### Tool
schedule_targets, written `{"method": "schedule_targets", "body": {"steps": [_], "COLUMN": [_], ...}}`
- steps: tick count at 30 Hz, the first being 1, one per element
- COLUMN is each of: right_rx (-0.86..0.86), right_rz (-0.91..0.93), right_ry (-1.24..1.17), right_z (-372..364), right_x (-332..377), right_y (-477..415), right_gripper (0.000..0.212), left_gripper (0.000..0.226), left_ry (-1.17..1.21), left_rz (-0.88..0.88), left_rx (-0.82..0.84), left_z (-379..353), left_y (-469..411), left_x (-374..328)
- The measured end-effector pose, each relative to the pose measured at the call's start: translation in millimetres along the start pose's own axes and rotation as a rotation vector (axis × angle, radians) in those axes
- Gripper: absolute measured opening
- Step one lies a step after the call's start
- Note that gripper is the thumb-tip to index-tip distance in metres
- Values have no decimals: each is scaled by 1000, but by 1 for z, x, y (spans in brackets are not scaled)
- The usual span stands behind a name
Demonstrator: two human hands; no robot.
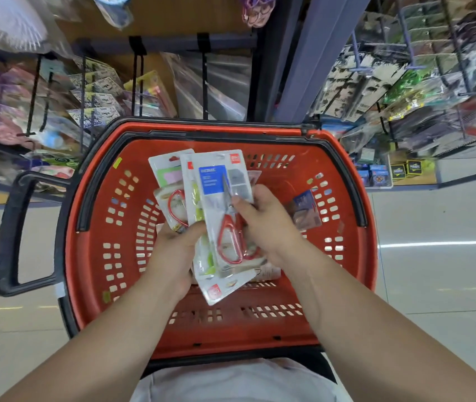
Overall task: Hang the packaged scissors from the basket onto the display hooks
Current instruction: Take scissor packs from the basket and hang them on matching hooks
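Standing over a red basket point(92, 256), the person holds a fan of scissor packs above it with both hands. The left hand point(177, 248) grips the bundle from below at its lower left corner, fingers curled round the backs and the thumb lying across the front. The right hand point(265, 224) pinches the right edge of the front pack point(216, 181) — thumb pressed on the clear plastic beside the blades, the other fingers tucked behind. That pack carries a blue label at the top and red-handled scissors, whose loops sit between the two hands.

Just behind it, toward the left hand, shows a pack with green inside point(197, 204). Farther left, above the left hand's knuckles, is a second red-handled pair point(174, 207), and behind that a card with green and pink panels point(167, 171) sticks up farthest from the hands.

One loose pack point(303, 210) lies in the basket just to the right of the right hand, leaning on the slotted wall — neither hand touches it. The basket's black handle point(7, 236) juts out well to the left of the left hand.

Beyond the fingertips, past the basket's far rim, black display hooks point(138, 82) hang with packaged goods. More loaded racks point(405, 82) stand off to the right of the right hand.
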State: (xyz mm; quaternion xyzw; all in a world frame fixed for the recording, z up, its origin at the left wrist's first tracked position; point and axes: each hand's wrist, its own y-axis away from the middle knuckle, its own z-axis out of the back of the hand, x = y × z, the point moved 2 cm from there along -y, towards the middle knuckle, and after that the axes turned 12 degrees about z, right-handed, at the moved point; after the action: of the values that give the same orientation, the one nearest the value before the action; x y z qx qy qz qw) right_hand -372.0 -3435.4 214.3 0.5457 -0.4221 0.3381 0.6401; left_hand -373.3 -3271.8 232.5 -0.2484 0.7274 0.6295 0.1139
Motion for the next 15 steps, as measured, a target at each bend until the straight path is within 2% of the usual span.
{"method": "schedule_targets", "body": {"steps": [4, 5, 7, 11, 13, 15], "right_rx": [-5, -18, -23, 68, 134, 111], "right_rz": [40, 64, 88, 56, -45, -142], "right_ry": [41, 65, 92, 19, -71, -73], "right_z": [-27, -32, -41, -45, -33, -10], "right_x": [-7, -9, -14, -22, -27, -43], "right_y": [1, 1, 1, 0, -7, -20], "right_gripper": [8, 10, 13, 15, 12, 7], "left_gripper": [22, 28, 56, 52, 54, 40], "left_ry": [100, 87, -5, -28, -1, -48], "left_rz": [59, 50, 38, 98, 142, 161], "left_rx": [73, 93, 70, -37, -77, -112], "left_z": [17, 21, 28, 39, 44, 44], "left_y": [-8, -8, -12, -22, -28, -33], "left_x": [0, -1, 1, 4, 4, 4]}}
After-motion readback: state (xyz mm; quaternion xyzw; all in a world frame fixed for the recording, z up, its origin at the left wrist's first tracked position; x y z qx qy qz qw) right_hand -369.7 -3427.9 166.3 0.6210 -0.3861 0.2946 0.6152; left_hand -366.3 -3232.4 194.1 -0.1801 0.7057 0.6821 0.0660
